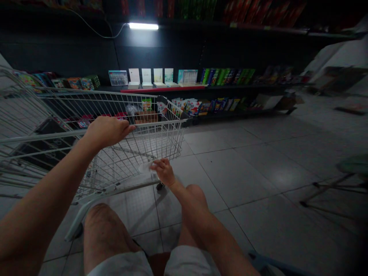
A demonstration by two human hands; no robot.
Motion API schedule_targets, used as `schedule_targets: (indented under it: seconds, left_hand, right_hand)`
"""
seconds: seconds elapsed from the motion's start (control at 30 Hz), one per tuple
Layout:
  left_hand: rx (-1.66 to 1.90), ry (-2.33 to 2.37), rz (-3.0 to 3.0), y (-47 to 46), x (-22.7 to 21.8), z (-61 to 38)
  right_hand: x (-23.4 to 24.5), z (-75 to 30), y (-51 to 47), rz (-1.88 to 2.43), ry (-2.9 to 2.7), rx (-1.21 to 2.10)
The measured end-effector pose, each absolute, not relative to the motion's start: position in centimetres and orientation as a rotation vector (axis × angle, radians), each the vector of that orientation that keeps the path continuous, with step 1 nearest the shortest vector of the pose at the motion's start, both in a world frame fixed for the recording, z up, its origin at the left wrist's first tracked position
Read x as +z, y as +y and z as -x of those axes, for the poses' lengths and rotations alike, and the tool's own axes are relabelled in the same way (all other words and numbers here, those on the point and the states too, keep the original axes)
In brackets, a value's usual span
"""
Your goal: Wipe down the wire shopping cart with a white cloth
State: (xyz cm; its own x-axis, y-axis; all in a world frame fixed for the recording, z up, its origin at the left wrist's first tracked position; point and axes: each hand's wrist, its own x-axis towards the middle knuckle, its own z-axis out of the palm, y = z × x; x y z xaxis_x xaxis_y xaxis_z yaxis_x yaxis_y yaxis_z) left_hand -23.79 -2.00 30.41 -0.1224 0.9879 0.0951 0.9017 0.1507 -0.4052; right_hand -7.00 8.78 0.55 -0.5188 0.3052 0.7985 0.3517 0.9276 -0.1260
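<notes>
A wire shopping cart (169, 142) stands across in front of my knees, its narrow end to the right. My left hand (107, 132) is closed around the cart's near top rail. Lower down, by the bottom corner of the basket, my right hand (164, 171) pinches a crumpled white cloth or tissue (145, 167). This white piece lies against the lower wires, close above a caster wheel (160, 186). Whether it is cloth or paper cannot be made out. Inside the cart, toward the left, a dark flat panel (47, 143) shows through the wires.
Behind the cart runs a dark shelf unit (172, 50) with boxed and bagged goods under a bright lamp (143, 26). A brown carton (146, 117) shows past the basket. Tiled floor (224, 165) extends right, toward thin folding legs (322, 191). A blue object (270, 264) is at the bottom edge.
</notes>
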Motion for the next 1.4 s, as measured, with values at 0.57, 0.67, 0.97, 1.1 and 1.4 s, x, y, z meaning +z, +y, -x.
schedule_targets:
  seconds: [0.57,0.67,0.97,1.1,1.4]
  left_hand:
    - [0.327,-2.037,1.856,-3.1,30.2,24.3]
    - [0.341,-2.032,1.839,-3.2,30.2,24.4]
    - [0.322,-2.090,1.852,-3.4,30.5,24.1]
    - [0.298,-2.067,1.859,-3.4,30.4,24.3]
    - [0.316,-2.017,1.867,-3.5,30.5,24.2]
  right_hand:
    - [9.3,5.9,8.8,0.379,-1.997,-0.133]
    - [14.5,7.2,10.0,0.476,-1.882,-0.116]
    - [4.7,5.9,9.3,0.543,-2.422,0.095]
    - [6.1,3.6,8.6,0.450,-2.503,0.407]
    - [22.8,-0.9,12.7,0.279,-2.041,-0.084]
